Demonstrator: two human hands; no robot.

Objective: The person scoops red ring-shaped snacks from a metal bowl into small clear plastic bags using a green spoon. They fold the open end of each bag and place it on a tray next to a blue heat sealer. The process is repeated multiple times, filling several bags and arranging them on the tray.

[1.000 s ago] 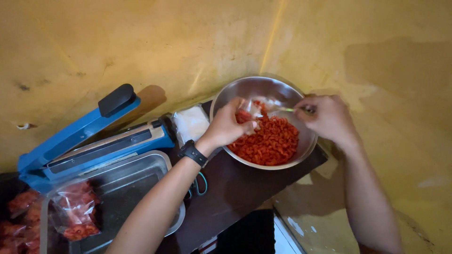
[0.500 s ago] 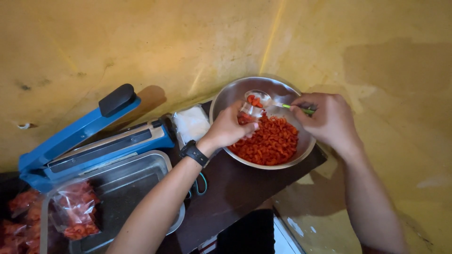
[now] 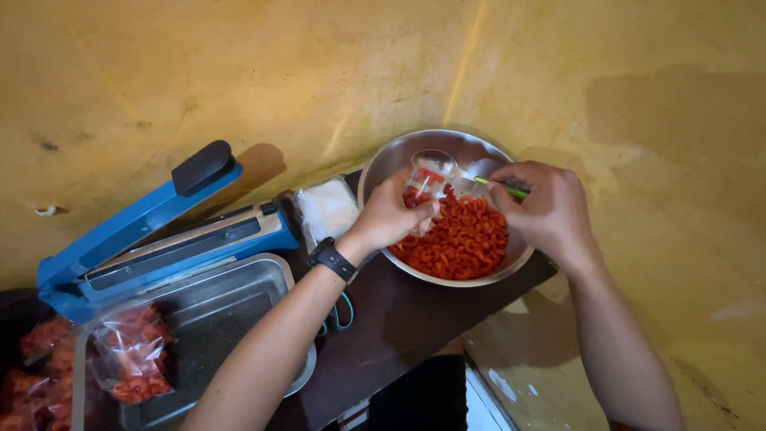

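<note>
1. Over the steel bowl point(image 3: 383, 172) at the far end of the dark bench point(image 3: 399, 319), both hands meet.
2. The left hand point(image 3: 387, 215), a black watch point(image 3: 332, 259) on its wrist, is closed around a small clear bag point(image 3: 427, 182) held open above the bowl's near-left rim.
3. The right hand point(image 3: 546, 209) is closed on a spoon with a green handle point(image 3: 504, 188), its tip at the bag's mouth.
4. Red-orange snack pieces point(image 3: 463, 239) fill the bowl's lower half, and a few show inside the bag.
5. Left of the bowl lies a stack of clear empty bags point(image 3: 325, 211).
6. Further left stands a blue heat sealer point(image 3: 152, 239) with its arm raised.
7. Just in front of it sits a metal tray point(image 3: 239, 295) with a filled bag of red pieces point(image 3: 132, 359) at its left edge.
</note>
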